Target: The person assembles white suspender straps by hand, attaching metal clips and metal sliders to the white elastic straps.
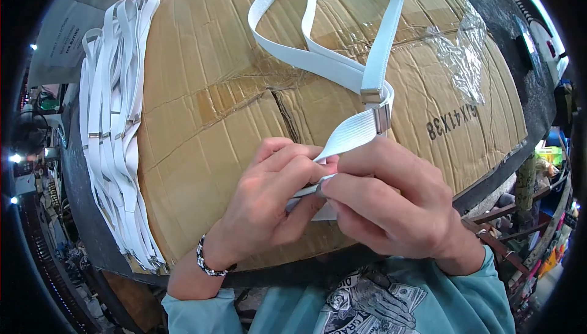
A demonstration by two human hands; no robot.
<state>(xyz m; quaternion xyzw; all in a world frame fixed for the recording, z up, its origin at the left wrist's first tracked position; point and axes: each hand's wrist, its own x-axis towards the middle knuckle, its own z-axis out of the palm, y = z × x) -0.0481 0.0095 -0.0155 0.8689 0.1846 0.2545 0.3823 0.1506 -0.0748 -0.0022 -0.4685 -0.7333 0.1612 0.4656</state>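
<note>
A long white strap (309, 62) loops over the cardboard, with metal buckles (382, 117) right of centre. Its lower part twists down between my two hands. My left hand (269, 193), with a braided bracelet at the wrist, is closed on the strap. Pressed close beside it, my right hand (394, 199) pinches the strap and a small metal piece at its fingertips. The fingers partly hide that metal piece. A bundle of white straps (113, 120) with metal clips lies along the left edge of the cardboard.
Flattened cardboard (202, 150) with printed numbers covers most of the dark table (73, 175). Crumpled clear tape (461, 59) sticks to its right part. A grey plastic bag (64, 40) is at the upper left. Metal bars (513, 212) and cluttered items stand beyond the right edge.
</note>
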